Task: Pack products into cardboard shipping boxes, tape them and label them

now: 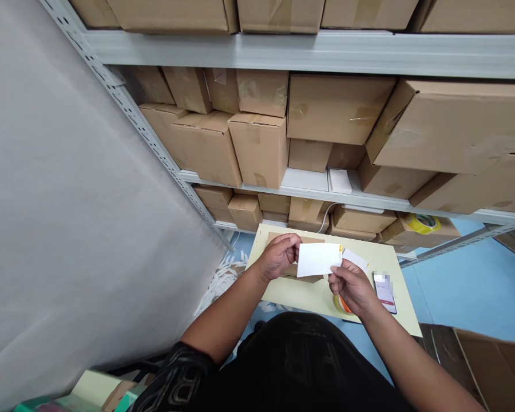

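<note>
One card (317, 260), long axis sideways

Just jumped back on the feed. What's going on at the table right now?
A person is holding a white paper slip with a yellow-marked corner between the left hand and right hand, above a pale yellow table. A cardboard box lies partly hidden beneath. Near the right hand are a roll of tape and a second white slip; a smartphone with its screen lit lies further right. Shelves of cardboard boxes stand beyond.
</note>
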Demonstrator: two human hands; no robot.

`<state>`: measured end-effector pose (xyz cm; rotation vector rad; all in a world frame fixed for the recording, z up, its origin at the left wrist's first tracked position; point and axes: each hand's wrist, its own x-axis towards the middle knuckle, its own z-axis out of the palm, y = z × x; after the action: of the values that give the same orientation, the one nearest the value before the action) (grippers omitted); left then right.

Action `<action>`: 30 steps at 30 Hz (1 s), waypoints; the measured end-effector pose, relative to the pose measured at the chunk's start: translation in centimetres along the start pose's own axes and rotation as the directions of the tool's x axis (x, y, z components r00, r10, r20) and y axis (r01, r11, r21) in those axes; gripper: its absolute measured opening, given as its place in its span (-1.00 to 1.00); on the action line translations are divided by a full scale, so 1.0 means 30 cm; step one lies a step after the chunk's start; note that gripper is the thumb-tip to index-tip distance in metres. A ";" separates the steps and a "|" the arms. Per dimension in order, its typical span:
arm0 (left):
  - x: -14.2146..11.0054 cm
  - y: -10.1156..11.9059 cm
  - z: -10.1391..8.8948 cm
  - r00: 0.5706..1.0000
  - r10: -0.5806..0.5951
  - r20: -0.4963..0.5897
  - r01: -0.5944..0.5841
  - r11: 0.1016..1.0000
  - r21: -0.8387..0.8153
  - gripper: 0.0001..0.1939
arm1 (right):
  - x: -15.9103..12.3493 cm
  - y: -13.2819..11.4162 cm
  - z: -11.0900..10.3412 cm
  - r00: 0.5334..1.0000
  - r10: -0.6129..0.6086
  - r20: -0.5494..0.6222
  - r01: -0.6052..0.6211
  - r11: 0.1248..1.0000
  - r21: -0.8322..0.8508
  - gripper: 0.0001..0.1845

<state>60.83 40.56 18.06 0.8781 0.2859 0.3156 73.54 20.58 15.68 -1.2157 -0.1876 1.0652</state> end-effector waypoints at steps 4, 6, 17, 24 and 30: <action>-0.011 -0.001 0.005 1.000 -0.008 -0.008 0.008 1.000 0.023 -0.60 | -0.008 0.002 0.004 1.000 -0.004 -0.001 0.004 1.000 -0.006 -0.64; -0.017 -0.004 0.011 1.000 -0.008 -0.014 0.009 1.000 0.012 -0.61 | -0.011 0.003 0.006 1.000 -0.004 0.002 0.004 1.000 -0.005 -0.64; -0.041 -0.003 0.024 1.000 -0.015 -0.022 0.015 1.000 0.018 -0.65 | -0.026 0.021 -0.005 1.000 -0.008 0.006 0.009 1.000 -0.009 -0.67; -0.052 -0.002 0.019 1.000 -0.014 -0.025 0.015 0.999 0.042 -0.66 | -0.036 0.034 -0.011 1.000 -0.021 0.005 0.021 1.000 -0.017 -0.69; -0.062 -0.005 0.022 0.999 -0.016 -0.028 0.018 0.998 0.061 -0.67 | -0.041 0.044 -0.018 1.000 -0.024 0.013 0.025 1.000 -0.006 -0.70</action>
<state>59.40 39.31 18.55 0.9322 0.3297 0.3043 72.49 19.25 14.86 -1.2095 -0.2157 1.0522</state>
